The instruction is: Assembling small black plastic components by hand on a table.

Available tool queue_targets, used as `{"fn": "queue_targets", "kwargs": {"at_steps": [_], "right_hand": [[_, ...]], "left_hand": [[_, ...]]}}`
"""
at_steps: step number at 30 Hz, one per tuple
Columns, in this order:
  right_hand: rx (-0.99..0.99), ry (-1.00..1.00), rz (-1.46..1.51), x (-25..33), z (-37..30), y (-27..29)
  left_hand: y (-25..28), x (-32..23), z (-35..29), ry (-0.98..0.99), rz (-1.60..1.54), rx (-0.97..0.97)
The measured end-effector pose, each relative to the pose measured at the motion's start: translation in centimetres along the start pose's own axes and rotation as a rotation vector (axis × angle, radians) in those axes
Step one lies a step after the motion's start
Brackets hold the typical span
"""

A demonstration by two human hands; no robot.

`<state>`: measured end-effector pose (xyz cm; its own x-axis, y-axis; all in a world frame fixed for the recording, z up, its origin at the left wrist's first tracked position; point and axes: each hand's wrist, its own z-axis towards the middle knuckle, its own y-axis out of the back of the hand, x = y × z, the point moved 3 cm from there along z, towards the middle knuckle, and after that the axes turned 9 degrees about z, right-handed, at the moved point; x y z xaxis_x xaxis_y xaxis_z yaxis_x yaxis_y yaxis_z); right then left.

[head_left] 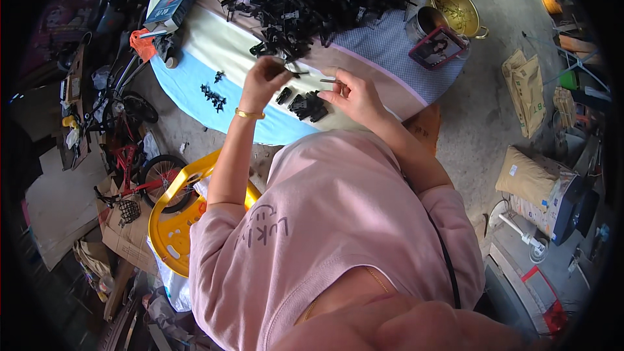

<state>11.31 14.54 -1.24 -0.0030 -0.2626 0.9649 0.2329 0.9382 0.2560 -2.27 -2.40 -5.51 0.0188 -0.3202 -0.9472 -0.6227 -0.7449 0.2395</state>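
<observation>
My left hand (261,84), a gold bangle at its wrist, is closed in a pinch over the table's near edge. A small dark plastic piece (297,74) sticks out at its fingertips. To its right, my right hand (356,94) pinches a thin grey strip (327,80) between thumb and forefinger. The two hands are a short gap apart. Just below them lies a little cluster of black plastic parts (308,106), with one more black part (283,95) beside it. Farther left, several tiny black pieces (213,97) rest on the blue stripe of the cloth.
A big heap of black plastic parts (338,0) covers the table's far side. At the right stand a gold-coloured pot (480,10) with small pieces inside, a metal can (416,28) and a propped screen (434,49). A blue box (170,10) and an orange bag (143,45) sit left.
</observation>
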Motion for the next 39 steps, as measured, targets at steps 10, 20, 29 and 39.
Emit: {"fn": "queue_targets", "kwargs": {"at_steps": [10, 20, 29, 39], "right_hand": [[0.065, 0.288, 0.227, 3.9, -0.1, -0.4], [0.035, -0.045, 0.377, 1.2, -0.6, -1.8], [0.086, 0.061, 0.247, 2.9, -1.1, -1.7], [0.147, -0.052, 0.426, 2.9, -1.3, -1.6]], "left_hand": [[-4.5, -3.2, -4.4, 0.294, -0.718, 0.313], [-3.6, -5.1, -5.2, 0.096, -0.467, 0.295], [-3.9, -6.1, -5.7, -0.026, -0.555, 0.481], [-3.3, -4.2, -5.5, 0.015, -0.78, 0.518]]}}
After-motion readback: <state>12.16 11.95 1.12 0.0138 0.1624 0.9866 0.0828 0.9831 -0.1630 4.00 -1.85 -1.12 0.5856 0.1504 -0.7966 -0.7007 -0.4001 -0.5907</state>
